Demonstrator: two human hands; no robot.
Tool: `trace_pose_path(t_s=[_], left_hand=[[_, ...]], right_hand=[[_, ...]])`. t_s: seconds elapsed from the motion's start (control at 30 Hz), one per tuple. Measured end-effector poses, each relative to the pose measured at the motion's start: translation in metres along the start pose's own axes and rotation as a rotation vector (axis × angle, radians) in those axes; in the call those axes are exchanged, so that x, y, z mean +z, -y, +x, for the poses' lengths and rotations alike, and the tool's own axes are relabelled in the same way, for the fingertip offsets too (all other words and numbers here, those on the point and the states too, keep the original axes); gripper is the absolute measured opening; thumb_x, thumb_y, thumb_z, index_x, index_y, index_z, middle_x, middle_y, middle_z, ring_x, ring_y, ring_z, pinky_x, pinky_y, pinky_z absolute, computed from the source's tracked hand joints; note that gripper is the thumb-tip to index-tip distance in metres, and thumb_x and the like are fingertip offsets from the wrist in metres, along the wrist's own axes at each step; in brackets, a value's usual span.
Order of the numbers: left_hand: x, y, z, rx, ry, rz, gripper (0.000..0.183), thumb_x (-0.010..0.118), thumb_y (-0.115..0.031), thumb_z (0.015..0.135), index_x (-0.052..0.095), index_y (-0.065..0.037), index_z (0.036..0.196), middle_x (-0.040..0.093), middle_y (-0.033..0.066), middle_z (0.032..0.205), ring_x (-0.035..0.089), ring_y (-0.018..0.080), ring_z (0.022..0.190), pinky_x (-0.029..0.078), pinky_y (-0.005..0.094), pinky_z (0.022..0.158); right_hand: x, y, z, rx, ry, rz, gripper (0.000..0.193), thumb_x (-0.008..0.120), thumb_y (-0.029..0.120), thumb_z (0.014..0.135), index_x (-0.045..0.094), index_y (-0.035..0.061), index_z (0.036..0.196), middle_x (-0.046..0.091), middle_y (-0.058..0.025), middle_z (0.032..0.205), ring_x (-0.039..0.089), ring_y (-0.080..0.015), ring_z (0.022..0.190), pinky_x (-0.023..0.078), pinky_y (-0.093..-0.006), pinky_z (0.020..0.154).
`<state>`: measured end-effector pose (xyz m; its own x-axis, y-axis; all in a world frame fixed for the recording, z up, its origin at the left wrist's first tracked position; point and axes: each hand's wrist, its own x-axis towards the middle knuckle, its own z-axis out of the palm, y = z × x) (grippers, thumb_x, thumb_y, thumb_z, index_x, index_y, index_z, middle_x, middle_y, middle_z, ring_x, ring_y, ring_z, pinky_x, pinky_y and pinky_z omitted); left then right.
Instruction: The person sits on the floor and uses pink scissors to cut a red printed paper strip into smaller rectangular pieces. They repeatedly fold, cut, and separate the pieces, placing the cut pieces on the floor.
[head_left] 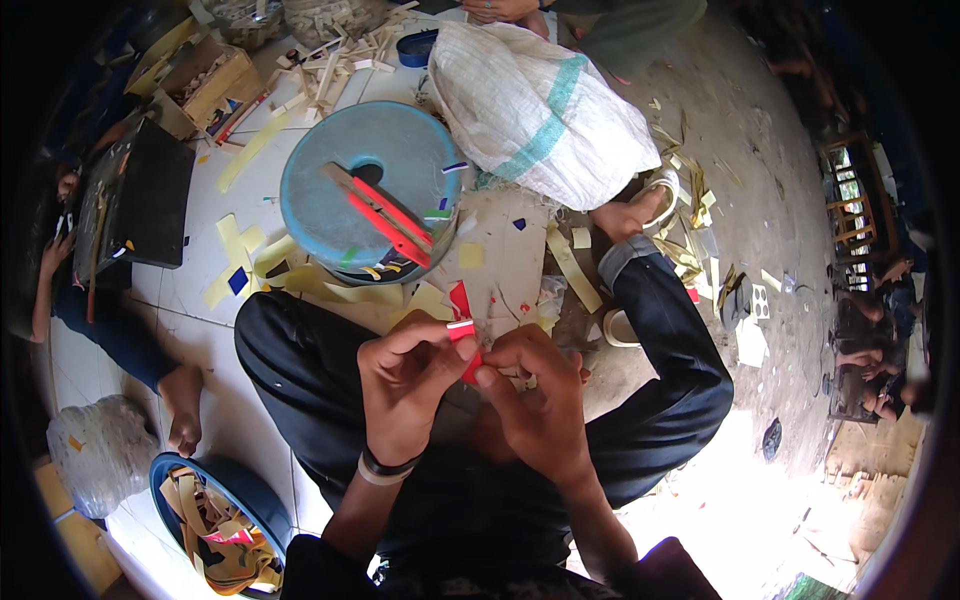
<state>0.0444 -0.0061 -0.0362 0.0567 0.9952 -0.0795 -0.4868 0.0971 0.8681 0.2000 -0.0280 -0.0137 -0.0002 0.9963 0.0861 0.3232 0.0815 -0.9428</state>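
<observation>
My left hand [405, 380] pinches a small red strip [470, 368] with a white edge at its top, holding it above my lap. The fingers of my right hand [535, 400] are closed at the strip's lower right side and partly hide it. Whether the strip is paper, cloth or plastic, I cannot tell. Just beyond my hands, another red scrap [459, 298] lies on the floor. Farther off, a red-handled cutter [395, 222] with a dull blade rests on a round blue-grey upturned tub [310, 190], among small blue, green and white scraps.
A white woven sack [520, 90] lies beyond the tub, near another person's hand [500, 8]. Wood sticks [325, 75] are heaped at the far left. A blue basin [270, 490] of scraps stands at lower left, near another person's foot [182, 400]. Yellow strips [572, 268] litter the floor.
</observation>
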Motion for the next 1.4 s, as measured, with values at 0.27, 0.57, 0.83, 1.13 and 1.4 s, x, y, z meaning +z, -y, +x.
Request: trace_pose_path(t_s=[0.27,0.57,0.83,1.13,1.4], left_hand=[[-0.005,-0.019,0.014,0.093,0.011,0.063,0.013,0.071,0.012,0.090,0.064,0.004,0.083,0.059,0.0012,0.080,0.051,0.0051,0.071,0.040,0.0236,0.064],[-0.022,-0.034,0.030,0.228,-0.086,0.059,0.018,0.066,-0.009,0.103,0.072,0.001,0.089,0.067,0.0030,0.079,0.046,0.0036,0.058,0.034,0.0224,0.054],[-0.054,-0.064,0.042,0.167,-0.277,0.324,0.020,0.072,-0.021,0.104,0.079,-0.002,0.107,0.075,0.0033,0.093,0.057,0.0048,0.075,0.043,0.0216,0.068],[-0.046,-0.016,0.017,0.034,0.194,0.372,0.004,0.082,-0.004,0.094,0.079,-0.003,0.097,0.071,-0.0044,0.081,0.048,0.0009,0.066,0.038,0.0219,0.060],[-0.045,-0.036,0.013,0.138,0.324,0.782,0.013,0.078,-0.004,0.094,0.068,-0.001,0.087,0.063,0.0047,0.071,0.048,0.0103,0.056,0.036,0.0280,0.053]], right_hand=[[0.010,0.017,0.008,-0.038,-0.011,0.033,0.010,0.077,-0.002,0.090,0.068,-0.0013,0.095,0.065,-0.0112,0.094,0.061,-0.0224,0.082,0.047,-0.0322,0.075],[0.026,0.027,0.014,-0.120,-0.013,0.001,0.008,0.076,0.003,0.093,0.069,0.0019,0.096,0.065,-0.0061,0.091,0.057,-0.0160,0.079,0.043,-0.0304,0.073],[0.018,0.001,0.001,0.028,-0.048,0.032,0.008,0.076,0.001,0.091,0.068,0.0010,0.094,0.067,-0.0075,0.094,0.061,-0.0197,0.080,0.043,-0.0296,0.073],[0.019,0.007,-0.007,-0.035,0.051,-0.090,0.011,0.077,-0.002,0.087,0.068,0.0019,0.091,0.066,-0.0088,0.090,0.064,-0.0251,0.085,0.047,-0.0374,0.081],[-0.002,0.004,0.000,-0.098,0.192,-0.079,0.012,0.078,-0.001,0.083,0.068,0.0017,0.088,0.067,-0.0085,0.090,0.065,-0.0266,0.090,0.048,-0.0388,0.084]])
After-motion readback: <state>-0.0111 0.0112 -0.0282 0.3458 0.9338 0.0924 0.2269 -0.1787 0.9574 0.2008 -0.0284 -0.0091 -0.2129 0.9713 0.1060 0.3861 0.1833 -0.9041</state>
